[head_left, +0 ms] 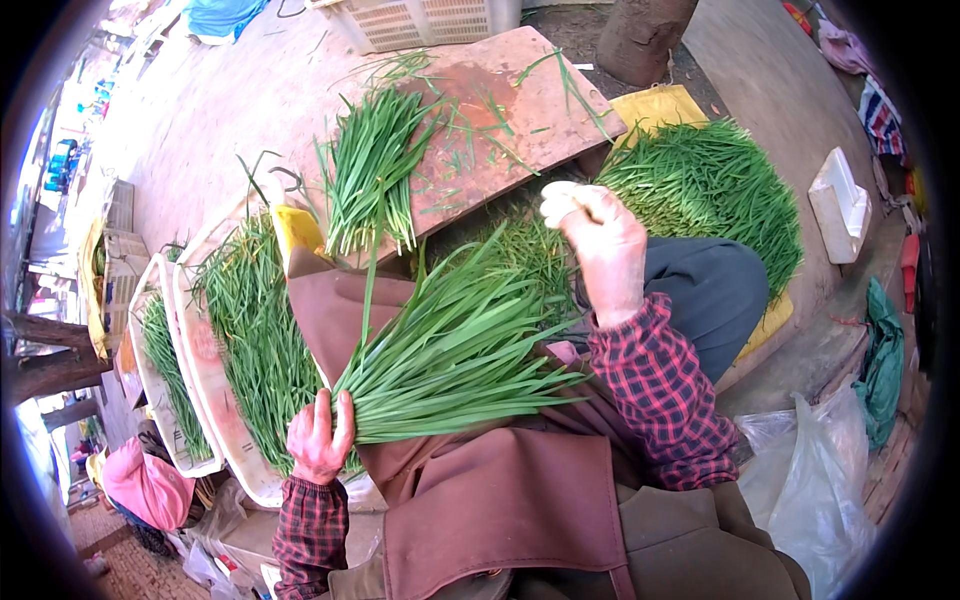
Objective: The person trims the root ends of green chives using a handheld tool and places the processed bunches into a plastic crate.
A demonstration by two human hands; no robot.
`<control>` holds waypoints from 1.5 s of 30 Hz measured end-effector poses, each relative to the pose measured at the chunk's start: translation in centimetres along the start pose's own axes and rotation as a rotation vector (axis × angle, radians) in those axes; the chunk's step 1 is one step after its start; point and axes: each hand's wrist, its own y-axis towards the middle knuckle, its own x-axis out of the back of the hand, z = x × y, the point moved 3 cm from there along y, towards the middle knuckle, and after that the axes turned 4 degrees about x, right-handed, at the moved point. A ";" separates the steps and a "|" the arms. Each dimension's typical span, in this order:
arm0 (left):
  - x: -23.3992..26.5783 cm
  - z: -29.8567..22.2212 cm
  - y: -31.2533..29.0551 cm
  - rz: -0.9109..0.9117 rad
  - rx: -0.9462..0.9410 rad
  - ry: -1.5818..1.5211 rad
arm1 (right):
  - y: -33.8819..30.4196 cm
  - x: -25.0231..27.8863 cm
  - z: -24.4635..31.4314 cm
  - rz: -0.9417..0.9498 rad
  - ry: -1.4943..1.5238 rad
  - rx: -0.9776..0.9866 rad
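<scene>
My left hand (318,438) is closed round the pale stem ends of a bunch of garlic chives (460,350), whose green leaves fan out to the right above my brown apron (500,500). Raised beyond the leaf tips, my right hand (603,240) has its fingers curled together, with something whitish at the fingertips. Whether it grips anything is hard to make out. A second chive bunch (375,165) lies on the left end of a low reddish board (480,110), among loose leaf scraps. More cut leaves lie in the shade under the board's near edge.
A large heap of chives (710,190) rests on yellow sacking (660,105) at the right. Long white crates (180,330) of chives stand at the left. A foam box (838,205), plastic bags (810,490), a tree trunk (645,40) and a pale crate (420,22) surround the spot.
</scene>
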 end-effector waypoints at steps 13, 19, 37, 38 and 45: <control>0.0 -0.3 -0.4 0.034 0.035 -0.021 | -4.9 -4.5 -1.6 0.628 -0.275 0.167; -0.5 -0.3 -0.8 0.024 0.051 -0.021 | -4.7 -5.6 -2.4 0.676 -0.281 0.128; -0.2 0.0 -0.9 0.045 -0.005 0.001 | -1.8 -6.7 -1.7 0.863 0.041 -0.286; -0.2 -0.1 -0.9 0.044 -0.006 0.003 | -2.2 -6.8 -2.1 0.869 0.055 -0.291; -0.2 -0.1 -0.6 0.038 -0.008 -0.004 | -2.6 -6.9 -2.8 0.880 0.328 -0.502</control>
